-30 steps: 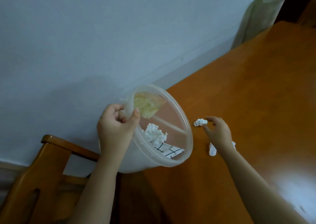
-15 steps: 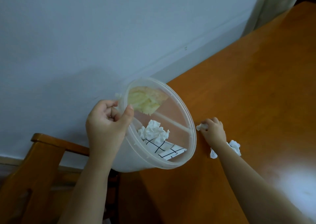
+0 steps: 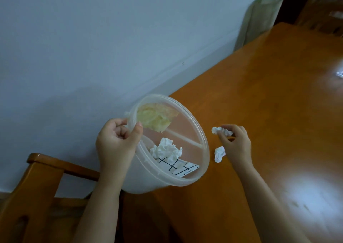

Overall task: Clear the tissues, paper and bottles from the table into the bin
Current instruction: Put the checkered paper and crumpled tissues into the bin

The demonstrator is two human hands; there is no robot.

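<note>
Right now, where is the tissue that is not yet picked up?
The loose tissue lies on the table, between the bin rim and the right hand, just below the pinched tissue.

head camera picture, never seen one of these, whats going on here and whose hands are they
There is no machine here. A person wears a wide-angle camera on the head, looking forward and down, so the two bare hands are that person's own.

The left hand grips the rim of a clear plastic bin, tilted with its opening toward the table edge. Inside it lie a crumpled white tissue, a sheet of paper with black lines and a yellowish wad.

The right hand pinches a small crumpled tissue in its fingertips, beside the bin's rim. Another tissue ball lies on the orange wooden table next to that hand. A wooden chair stands at lower left, with a pale wall behind.
</note>
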